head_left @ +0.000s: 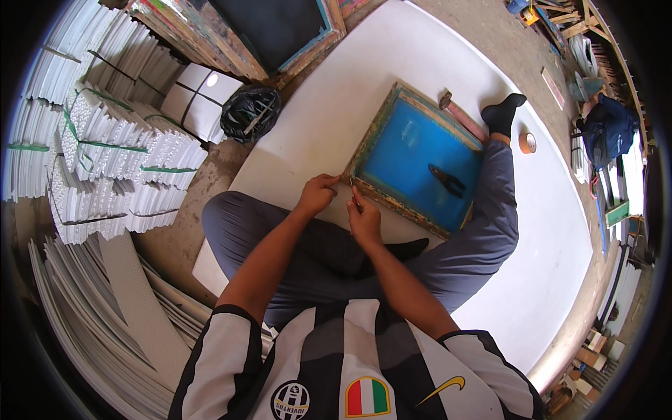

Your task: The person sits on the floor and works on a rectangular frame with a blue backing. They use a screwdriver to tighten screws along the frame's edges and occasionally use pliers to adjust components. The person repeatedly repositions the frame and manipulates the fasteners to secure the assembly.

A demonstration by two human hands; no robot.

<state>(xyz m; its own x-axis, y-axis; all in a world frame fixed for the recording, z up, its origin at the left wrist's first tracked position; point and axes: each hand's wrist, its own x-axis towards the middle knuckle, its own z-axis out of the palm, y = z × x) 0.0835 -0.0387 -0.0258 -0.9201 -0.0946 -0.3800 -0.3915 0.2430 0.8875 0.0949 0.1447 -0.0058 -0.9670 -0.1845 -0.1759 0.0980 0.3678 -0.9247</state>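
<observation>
A wooden-framed screen (422, 143) with blue mesh lies on the white sheet in front of my crossed legs. At its near left corner my left hand (318, 194) has its fingers curled, with the index fingertip against the wood. Whatever those fingers may pinch is too small to make out. My right hand (365, 222) is closed around a thin tool with a dark reddish handle (358, 204), its tip at the frame's near edge by that corner. Pliers (446, 180) with dark handles rest on the mesh. Along the frame's far right side lies a hammer (463, 117).
Near my right foot, a roll of brown tape (527, 143) sits on the white sheet (542, 231). Strapped stacks of white panels (115, 154) stand at left, beside a black plastic bag (250, 113). Another framed screen (276, 31) leans at the back.
</observation>
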